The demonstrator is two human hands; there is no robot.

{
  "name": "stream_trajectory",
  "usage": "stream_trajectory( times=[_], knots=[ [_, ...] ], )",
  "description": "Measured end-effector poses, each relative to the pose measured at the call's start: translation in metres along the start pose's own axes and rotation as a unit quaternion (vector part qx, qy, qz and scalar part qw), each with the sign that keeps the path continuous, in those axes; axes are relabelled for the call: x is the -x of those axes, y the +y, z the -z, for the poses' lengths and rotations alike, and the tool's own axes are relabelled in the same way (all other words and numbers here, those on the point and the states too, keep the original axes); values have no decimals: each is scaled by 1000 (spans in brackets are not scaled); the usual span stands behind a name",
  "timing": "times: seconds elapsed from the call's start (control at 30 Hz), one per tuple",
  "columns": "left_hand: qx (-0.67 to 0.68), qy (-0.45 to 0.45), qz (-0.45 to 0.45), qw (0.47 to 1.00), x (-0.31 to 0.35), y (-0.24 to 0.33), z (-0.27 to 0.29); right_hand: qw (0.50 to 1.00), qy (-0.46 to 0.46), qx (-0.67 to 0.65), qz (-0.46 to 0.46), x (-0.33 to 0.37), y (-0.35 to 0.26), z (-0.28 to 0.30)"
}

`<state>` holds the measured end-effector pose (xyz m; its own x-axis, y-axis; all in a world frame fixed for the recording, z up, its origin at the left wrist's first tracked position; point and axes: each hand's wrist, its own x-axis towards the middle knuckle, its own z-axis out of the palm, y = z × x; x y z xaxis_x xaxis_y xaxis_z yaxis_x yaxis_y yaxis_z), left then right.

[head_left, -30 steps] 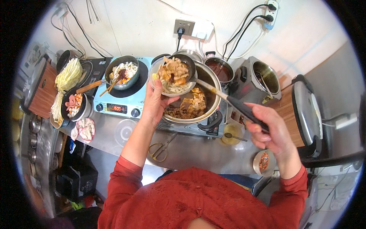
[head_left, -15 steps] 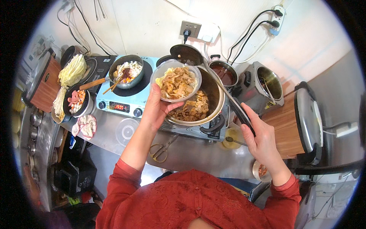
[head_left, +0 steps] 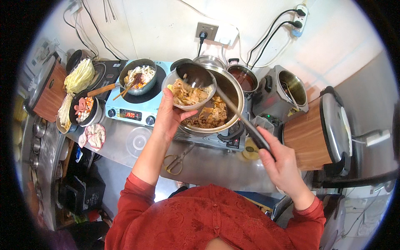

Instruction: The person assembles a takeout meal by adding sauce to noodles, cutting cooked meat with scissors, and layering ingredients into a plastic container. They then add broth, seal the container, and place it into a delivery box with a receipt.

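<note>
my left hand (head_left: 168, 118) grips the bowl (head_left: 189, 89) above the pot (head_left: 214, 106); my right hand (head_left: 283, 164) grips the ladle (head_left: 196, 75), handle running back-right, scoop over the bowl.

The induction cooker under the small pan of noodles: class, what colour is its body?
Light blue, with a black cooking surface; the head view shows the induction cooker clearly.
</note>
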<state>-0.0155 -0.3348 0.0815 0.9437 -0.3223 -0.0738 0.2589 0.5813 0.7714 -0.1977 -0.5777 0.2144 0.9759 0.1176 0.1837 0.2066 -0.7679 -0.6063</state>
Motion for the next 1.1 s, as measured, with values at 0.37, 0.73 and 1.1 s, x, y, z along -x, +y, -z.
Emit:
stream_trajectory(
  times=[0.37,0.73,1.1],
  knots=[
    [-56,6,-98,994,50,18,41,924,18,-288,-250,-11,23,9],
    [-40,166,-100,980,141,36,122,918,34,394,28,-87,74,-43],
    [-2,156,-58,986,169,-18,150,974,-203,56,89,-2,49,-345]
  ],
)
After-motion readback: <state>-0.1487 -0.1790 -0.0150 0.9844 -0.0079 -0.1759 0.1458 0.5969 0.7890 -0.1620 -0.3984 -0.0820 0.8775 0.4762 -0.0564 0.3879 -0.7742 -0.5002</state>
